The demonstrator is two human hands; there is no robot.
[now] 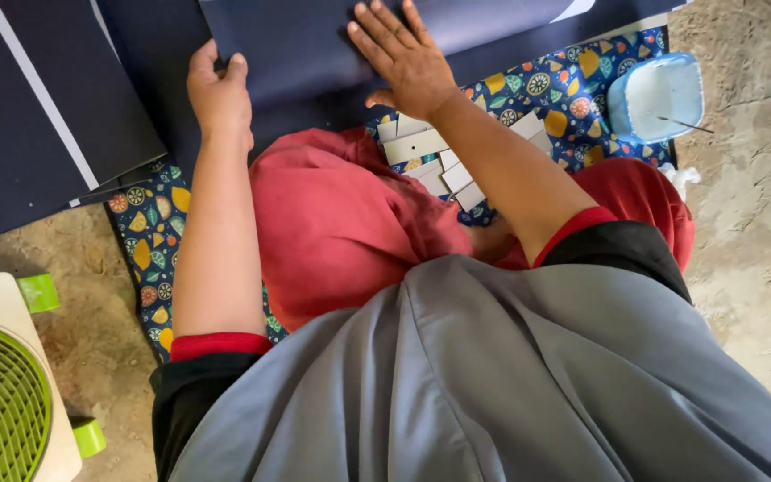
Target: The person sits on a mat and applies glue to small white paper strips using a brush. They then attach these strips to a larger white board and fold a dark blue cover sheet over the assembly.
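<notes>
A large dark navy sheet (305,54) lies in front of me on a patterned mat (149,241). My left hand (219,94) grips the sheet's near left edge, fingers curled over it. Flat on top of the sheet, further right, rests my right hand (403,54) with fingers spread. Several small white card pieces (417,147) lie on the mat just below my right wrist, beside my red-clothed knees (341,223).
More dark navy sheets (37,107) with white stripes lie at the left. A light blue tub (655,96) of white paste with a thin stick stands at the upper right. A green and white fan (2,393) sits lower left on the concrete floor (751,223).
</notes>
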